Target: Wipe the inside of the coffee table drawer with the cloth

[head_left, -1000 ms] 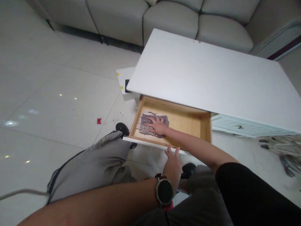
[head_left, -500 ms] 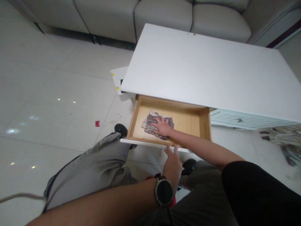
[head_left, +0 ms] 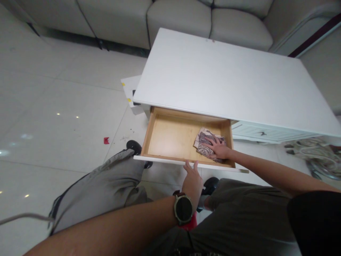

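A wooden drawer (head_left: 170,135) with a white front is pulled out from the white table (head_left: 226,78). Inside it, towards the right end, lies a crumpled brown-and-white patterned cloth (head_left: 204,146). My right hand (head_left: 217,148) presses down flat on this cloth, its fingers spread. At the middle of the drawer front, my left hand (head_left: 192,180) grips the top edge, with fingertips hooked over it; the rest of its fingers are partly hidden. A watch is on my left wrist.
Behind the table stands a grey sofa (head_left: 181,21). A closed drawer (head_left: 262,133) is to the right. A white box (head_left: 130,90) sits by the table's left end, a red scrap (head_left: 106,140) lies on the tiles, and my legs are close below the drawer.
My right hand has slid the cloth from the left-middle of the drawer to its right end. My left hand stays at the drawer front. The view has shifted slightly.
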Action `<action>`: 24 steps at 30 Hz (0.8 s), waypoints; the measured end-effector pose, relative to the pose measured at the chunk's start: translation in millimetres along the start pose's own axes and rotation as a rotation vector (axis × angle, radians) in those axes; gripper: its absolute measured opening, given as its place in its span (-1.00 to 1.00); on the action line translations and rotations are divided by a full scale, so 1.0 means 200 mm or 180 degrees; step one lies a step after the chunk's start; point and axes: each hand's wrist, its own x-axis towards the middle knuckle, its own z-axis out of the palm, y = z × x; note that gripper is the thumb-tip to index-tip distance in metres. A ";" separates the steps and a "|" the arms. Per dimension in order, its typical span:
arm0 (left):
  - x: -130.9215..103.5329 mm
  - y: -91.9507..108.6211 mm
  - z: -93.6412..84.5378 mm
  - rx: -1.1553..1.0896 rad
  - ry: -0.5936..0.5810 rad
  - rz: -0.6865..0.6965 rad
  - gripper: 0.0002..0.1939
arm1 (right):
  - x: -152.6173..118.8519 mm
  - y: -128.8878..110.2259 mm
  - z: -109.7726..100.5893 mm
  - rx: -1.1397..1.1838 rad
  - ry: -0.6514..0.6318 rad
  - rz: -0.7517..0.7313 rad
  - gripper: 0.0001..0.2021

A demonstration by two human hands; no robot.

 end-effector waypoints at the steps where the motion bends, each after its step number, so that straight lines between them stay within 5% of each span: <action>1: 0.00 0.00 0.00 0.0059 -0.0004 0.0025 -0.53 | -0.02 0.01 0.01 -0.0058 -0.0099 -0.0176 -0.17; 8: 0.01 -0.01 -0.03 0.0354 -0.0207 0.0100 -0.56 | 0.12 -0.22 -0.05 -0.0089 -0.0053 -0.0577 -0.21; 18: 0.02 -0.02 -0.01 0.0444 -0.0030 0.0475 -0.68 | 0.90 -0.92 -0.40 0.0367 0.0307 -0.0779 -0.27; 21: 0.01 -0.02 0.01 0.0417 -0.0072 0.0409 -0.67 | 1.04 -0.95 -0.49 0.0400 0.0399 -0.0706 -0.30; 24: 0.01 -0.02 0.02 0.0301 -0.0022 0.0360 -0.66 | 1.01 -0.82 -0.50 0.0398 0.0506 -0.0575 -0.31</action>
